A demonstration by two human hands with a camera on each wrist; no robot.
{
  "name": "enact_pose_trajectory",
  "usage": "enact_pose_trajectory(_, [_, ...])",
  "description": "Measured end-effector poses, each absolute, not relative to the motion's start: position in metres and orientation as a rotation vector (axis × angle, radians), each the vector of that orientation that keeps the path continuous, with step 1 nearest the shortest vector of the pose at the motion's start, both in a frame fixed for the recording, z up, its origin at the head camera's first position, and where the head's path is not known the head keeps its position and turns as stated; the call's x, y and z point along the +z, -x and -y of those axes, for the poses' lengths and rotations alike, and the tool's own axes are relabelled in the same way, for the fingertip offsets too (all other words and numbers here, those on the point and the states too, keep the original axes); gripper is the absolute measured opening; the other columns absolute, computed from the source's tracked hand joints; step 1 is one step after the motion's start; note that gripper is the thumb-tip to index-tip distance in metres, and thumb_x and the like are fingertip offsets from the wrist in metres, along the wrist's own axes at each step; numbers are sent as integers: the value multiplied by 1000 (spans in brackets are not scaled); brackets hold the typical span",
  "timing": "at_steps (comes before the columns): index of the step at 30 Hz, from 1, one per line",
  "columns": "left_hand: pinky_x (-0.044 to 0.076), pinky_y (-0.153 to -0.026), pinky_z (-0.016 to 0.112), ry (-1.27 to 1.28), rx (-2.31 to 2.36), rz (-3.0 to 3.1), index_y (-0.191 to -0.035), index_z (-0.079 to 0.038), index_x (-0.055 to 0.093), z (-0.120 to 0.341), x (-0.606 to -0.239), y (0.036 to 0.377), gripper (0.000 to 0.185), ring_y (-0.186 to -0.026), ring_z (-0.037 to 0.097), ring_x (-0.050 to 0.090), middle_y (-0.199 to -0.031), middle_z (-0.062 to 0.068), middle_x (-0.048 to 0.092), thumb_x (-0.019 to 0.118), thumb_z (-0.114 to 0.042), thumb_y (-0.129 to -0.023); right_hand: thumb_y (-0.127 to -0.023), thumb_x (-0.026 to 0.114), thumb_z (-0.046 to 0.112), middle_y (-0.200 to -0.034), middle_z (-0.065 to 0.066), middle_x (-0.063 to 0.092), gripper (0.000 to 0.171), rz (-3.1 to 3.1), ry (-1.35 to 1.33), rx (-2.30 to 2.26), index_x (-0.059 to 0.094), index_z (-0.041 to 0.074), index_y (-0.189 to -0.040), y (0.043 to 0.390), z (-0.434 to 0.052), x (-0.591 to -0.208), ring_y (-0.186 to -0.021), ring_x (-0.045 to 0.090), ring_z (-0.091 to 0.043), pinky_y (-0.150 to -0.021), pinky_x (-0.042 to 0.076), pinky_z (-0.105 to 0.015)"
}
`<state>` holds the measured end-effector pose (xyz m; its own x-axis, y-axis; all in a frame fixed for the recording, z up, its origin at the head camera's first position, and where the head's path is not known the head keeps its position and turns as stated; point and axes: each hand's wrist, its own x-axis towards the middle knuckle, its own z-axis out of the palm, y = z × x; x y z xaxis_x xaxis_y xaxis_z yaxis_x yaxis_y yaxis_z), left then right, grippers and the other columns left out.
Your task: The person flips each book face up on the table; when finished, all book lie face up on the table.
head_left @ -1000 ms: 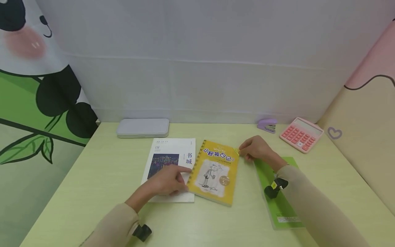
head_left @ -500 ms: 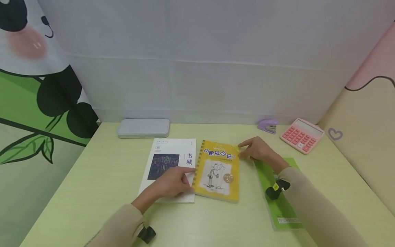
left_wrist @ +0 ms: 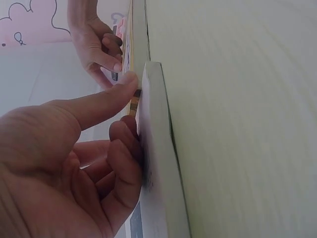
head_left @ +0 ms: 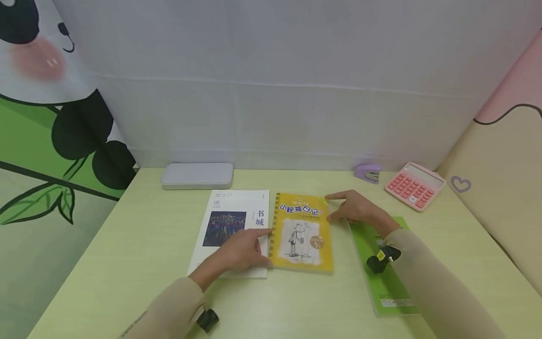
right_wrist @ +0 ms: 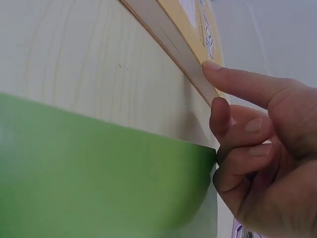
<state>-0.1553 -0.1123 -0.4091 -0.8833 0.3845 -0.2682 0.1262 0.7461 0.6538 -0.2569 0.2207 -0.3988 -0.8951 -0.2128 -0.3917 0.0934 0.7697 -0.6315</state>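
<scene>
A yellow spiral-bound book (head_left: 301,233) lies flat mid-table, its spine against a white magazine (head_left: 230,221). My left hand (head_left: 261,241) rests on the magazine's right part, with index and thumb touching the yellow book's spiral edge. In the left wrist view the left hand (left_wrist: 124,101) has its thumb stretched toward the yellow book's edge (left_wrist: 130,44) and its other fingers lie bent on the magazine (left_wrist: 156,163). My right hand (head_left: 335,207) touches the book's top right corner with a straight index finger. The right wrist view shows the right hand (right_wrist: 218,91) at the yellow book's page edge (right_wrist: 173,39).
A green folder (head_left: 381,282) lies under my right forearm, also seen as the green folder (right_wrist: 99,168). A pink calculator (head_left: 414,185) and purple stapler (head_left: 367,172) sit at the back right. A grey case (head_left: 196,175) lies at the back left. A white backdrop stands behind.
The yellow book has turned from a slant to lie straight beside the magazine, its lower end swinging right. Both hands stayed at its edges and shifted slightly with it.
</scene>
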Motion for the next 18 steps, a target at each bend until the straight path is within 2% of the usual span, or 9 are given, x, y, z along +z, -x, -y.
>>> enact_pose_trajectory(6, [42,-58,29,-391,881,-2583,-156,-13,53,110,-410,156,91,-65,16,53,-73,3,60,95,-27,-77,-89,86,27,-59,6,38,84,-2492,118,-915,46,16,-161,258,-221,-399,-48,37,-10,-50,36,-24])
enact_pose_trajectory(18, [42,-59,30,-377,872,-2572,-157,-14,52,108,-408,155,90,-66,17,53,-75,4,60,94,-26,-78,-89,85,23,-63,4,46,84,-2483,153,-901,44,14,-162,259,-220,-396,-50,38,-10,-52,36,-24])
